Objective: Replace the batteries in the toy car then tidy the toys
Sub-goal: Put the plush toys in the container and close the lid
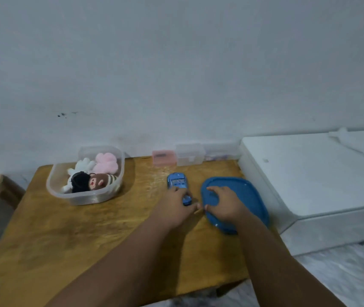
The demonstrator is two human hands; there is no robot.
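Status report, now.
Left hand grips car. Right hand on lid, grip unclear. Toy tub open, left of car.
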